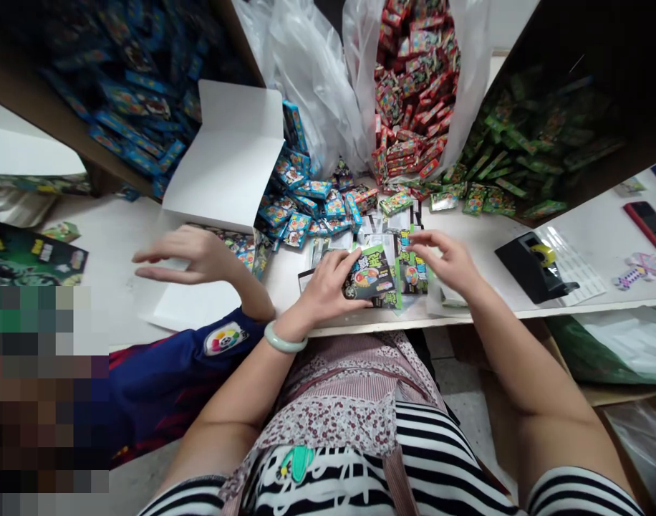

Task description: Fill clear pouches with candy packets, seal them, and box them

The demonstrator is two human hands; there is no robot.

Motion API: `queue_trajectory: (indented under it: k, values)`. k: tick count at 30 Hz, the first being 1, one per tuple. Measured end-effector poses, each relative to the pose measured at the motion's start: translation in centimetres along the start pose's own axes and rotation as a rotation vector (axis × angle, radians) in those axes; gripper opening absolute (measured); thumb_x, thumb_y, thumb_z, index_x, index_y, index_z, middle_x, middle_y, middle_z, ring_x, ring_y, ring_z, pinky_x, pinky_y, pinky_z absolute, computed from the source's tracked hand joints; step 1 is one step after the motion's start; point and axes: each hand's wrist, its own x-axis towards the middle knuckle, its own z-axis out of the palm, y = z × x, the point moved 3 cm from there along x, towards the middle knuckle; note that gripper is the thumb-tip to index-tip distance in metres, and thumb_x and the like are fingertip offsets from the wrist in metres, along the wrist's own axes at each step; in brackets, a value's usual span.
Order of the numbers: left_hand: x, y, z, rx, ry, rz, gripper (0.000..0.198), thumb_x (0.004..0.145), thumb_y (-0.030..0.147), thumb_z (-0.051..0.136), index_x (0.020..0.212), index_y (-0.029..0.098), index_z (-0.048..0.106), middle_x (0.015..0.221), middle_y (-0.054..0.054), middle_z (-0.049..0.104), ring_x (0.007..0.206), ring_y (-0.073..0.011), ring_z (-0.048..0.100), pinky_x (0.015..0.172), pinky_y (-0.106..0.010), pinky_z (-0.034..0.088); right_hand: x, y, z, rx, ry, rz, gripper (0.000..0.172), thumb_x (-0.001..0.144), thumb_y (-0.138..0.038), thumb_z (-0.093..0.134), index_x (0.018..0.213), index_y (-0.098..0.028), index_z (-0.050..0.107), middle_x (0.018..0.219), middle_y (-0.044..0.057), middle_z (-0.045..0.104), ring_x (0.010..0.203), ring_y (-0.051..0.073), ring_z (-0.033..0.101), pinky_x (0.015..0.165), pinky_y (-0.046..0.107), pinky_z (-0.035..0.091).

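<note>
My left hand (328,285) is closed on a flat dark printed packet (369,275) with green edges and colourful round pictures, gripping it between thumb and fingers. Beneath and beside it lie more flat printed packets (412,276) of the same look. Just right of these, my right hand (445,264) hovers with fingers apart and holds nothing that I can see. Beyond both hands spreads a loose pile of small blue boxes (306,208). A small green box (396,203) lies at the pile's right side.
A co-worker's hand (191,256) reaches in from the left, beside an open white box (225,154). Behind stand a carton of blue boxes (134,107), a plastic bag of red boxes (417,93) and a carton of green boxes (513,154). A tape dispenser (537,265) sits right, near a red phone (649,225).
</note>
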Motion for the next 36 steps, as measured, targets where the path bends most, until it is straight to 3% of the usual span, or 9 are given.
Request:
queue_trajectory:
  k: [3, 7, 13, 18, 21, 24, 26, 32, 36]
  values:
    - [-0.6, -0.5, -0.7, 0.033, 0.034, 0.009, 0.103, 0.075, 0.058, 0.078, 0.159, 0.026, 0.026, 0.137, -0.017, 0.048, 0.127, -0.0371, 0.049, 0.109, -0.057, 0.044, 6.0, 3.4, -1.9, -0.284, 0.056, 0.039, 0.03, 0.09, -0.041, 0.058, 0.11, -0.022, 0.071, 0.107, 0.011, 0.074, 0.1, 0.029, 0.066, 0.093, 0.05, 0.051]
    - [-1.2, -0.3, -0.4, -0.014, -0.015, 0.055, 0.103, 0.079, 0.054, 0.076, 0.16, 0.025, 0.02, 0.139, -0.018, 0.047, 0.129, -0.0375, 0.049, 0.109, -0.057, 0.045, 14.2, 6.2, -2.5, -0.75, 0.087, 0.01, 0.029, 0.089, -0.026, 0.054, 0.11, -0.017, 0.072, 0.122, 0.019, 0.068, 0.122, 0.038, 0.052, 0.104, 0.062, 0.036]
    - [-1.7, -0.6, -0.9, -0.042, -0.021, 0.064, 0.106, 0.079, 0.056, 0.076, 0.161, 0.026, 0.016, 0.138, -0.019, 0.049, 0.129, -0.0379, 0.051, 0.109, -0.057, 0.046, 19.9, 7.3, -3.1, -0.841, 0.052, 0.113, 0.024, 0.088, -0.012, 0.048, 0.09, -0.013, 0.072, 0.102, 0.019, 0.071, 0.115, 0.035, 0.054, 0.107, 0.06, 0.029]
    - [-2.0, -1.9, -1.6, -0.046, 0.018, 0.009, 0.104, 0.08, 0.058, 0.074, 0.161, 0.028, 0.016, 0.139, -0.017, 0.048, 0.128, -0.0374, 0.052, 0.108, -0.056, 0.048, 17.6, 5.5, -4.5, -0.719, 0.061, 0.208, 0.02, 0.087, -0.037, 0.06, 0.084, -0.017, 0.064, 0.086, 0.013, 0.069, 0.087, 0.028, 0.061, 0.085, 0.044, 0.044]
    - [-2.0, -2.1, -1.6, -0.044, 0.028, 0.02, 0.103, 0.08, 0.056, 0.075, 0.161, 0.028, 0.017, 0.139, -0.017, 0.047, 0.128, -0.0375, 0.052, 0.108, -0.057, 0.048, 13.8, 4.4, -3.6, -0.18, -0.04, 0.381, 0.031, 0.082, -0.05, 0.063, 0.082, -0.02, 0.057, 0.074, 0.004, 0.063, 0.07, 0.02, 0.058, 0.065, 0.032, 0.043]
    - [-1.9, -2.1, -1.6, -0.046, 0.04, 0.022, 0.101, 0.08, 0.057, 0.075, 0.16, 0.027, 0.021, 0.139, -0.017, 0.048, 0.128, -0.0368, 0.052, 0.108, -0.055, 0.048, 9.7, 3.2, -2.0, 0.318, -0.136, 0.428, 0.036, 0.072, -0.052, 0.069, 0.085, -0.021, 0.056, 0.079, 0.001, 0.062, 0.072, 0.016, 0.058, 0.062, 0.027, 0.042]
    - [-2.0, -2.1, -1.8, -0.037, 0.044, 0.014, 0.099, 0.08, 0.058, 0.074, 0.159, 0.025, 0.024, 0.138, -0.016, 0.049, 0.127, -0.036, 0.052, 0.109, -0.054, 0.047, 7.5, 2.5, -1.2, 0.465, -0.15, 0.435, 0.035, 0.067, -0.048, 0.072, 0.085, -0.021, 0.059, 0.081, 0.001, 0.062, 0.073, 0.014, 0.056, 0.062, 0.026, 0.042]
    - [-2.8, -1.9, -2.1, 0.003, 0.023, -0.035, 0.1, 0.078, 0.061, 0.075, 0.158, 0.024, 0.028, 0.14, -0.016, 0.048, 0.131, -0.0357, 0.05, 0.112, -0.054, 0.045, 3.4, 1.8, 0.3, 0.564, -0.108, 0.47, 0.038, 0.064, -0.036, 0.075, 0.097, -0.022, 0.061, 0.075, -0.003, 0.06, 0.07, 0.013, 0.055, 0.058, 0.024, 0.041]
    - [-3.1, -1.7, -1.5, 0.057, -0.046, -0.073, 0.102, 0.075, 0.06, 0.078, 0.157, 0.023, 0.03, 0.139, -0.016, 0.05, 0.13, -0.0362, 0.051, 0.11, -0.054, 0.045, 2.3, 2.6, 1.9, 0.436, -0.161, 0.401, 0.039, 0.072, -0.037, 0.074, 0.104, -0.023, 0.058, 0.069, -0.004, 0.061, 0.067, 0.015, 0.059, 0.062, 0.028, 0.046]
